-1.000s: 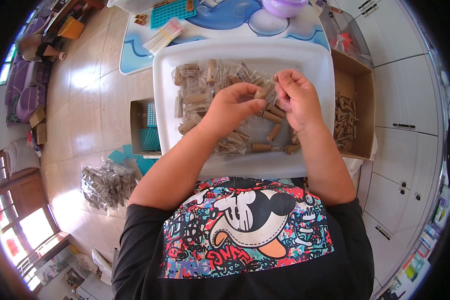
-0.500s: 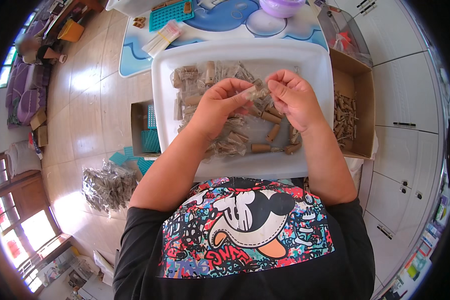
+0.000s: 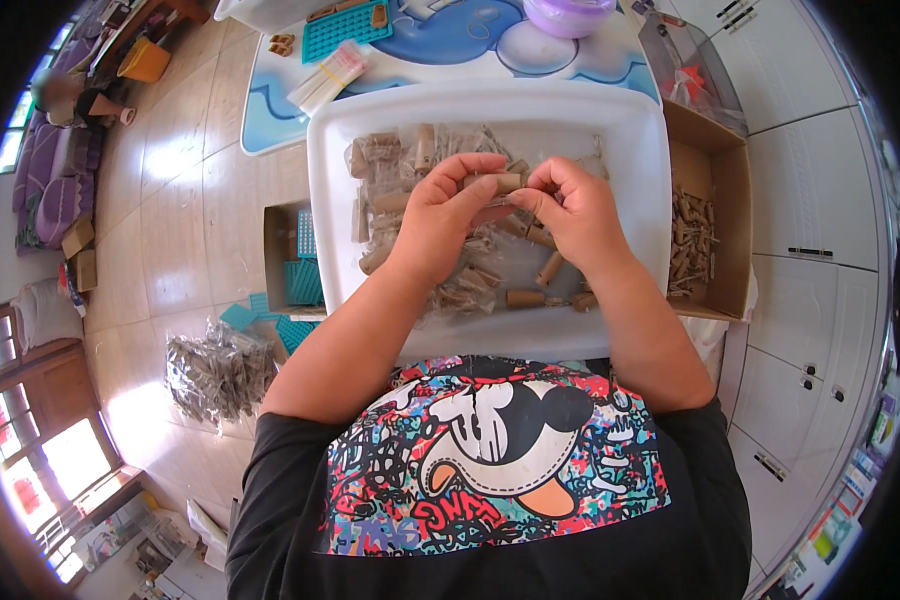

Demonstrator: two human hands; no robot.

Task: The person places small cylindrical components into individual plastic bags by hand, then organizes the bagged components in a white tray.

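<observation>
A brown cork-like cylinder (image 3: 508, 183) is up between the two hands, above the far middle of a white plastic tub (image 3: 630, 150), its long axis running roughly left to right, in line with the gap from one hand to the other. The left hand (image 3: 438, 215) has its left part pinched between thumb and curled fingers, which hide that end; the right hand (image 3: 575, 208) meets the right end, thumb and forefinger drawn close together there, though whether they press on the cylinder or on something thin just on its near side, I cannot tell. Neither hand is clearly nearer: each is at its own end. Below and to the left, cylinders in clear bags (image 3: 375, 150) crowd the tub; near the right hand's wrist lie loose cylinders (image 3: 526, 298), one with its axis also left to right. Right of the tub, a cardboard box (image 3: 732, 215) holds many small brown pieces (image 3: 690, 235); left of it, another box holds teal trays (image 3: 305, 280), and a heap of clear-bagged pieces (image 3: 220, 370) sits on the floor. Beyond the far rim, a bundle of clear bags (image 3: 328, 78) and a purple bowl (image 3: 573, 14) rest on a blue-patterned tabletop (image 3: 440, 38).
</observation>
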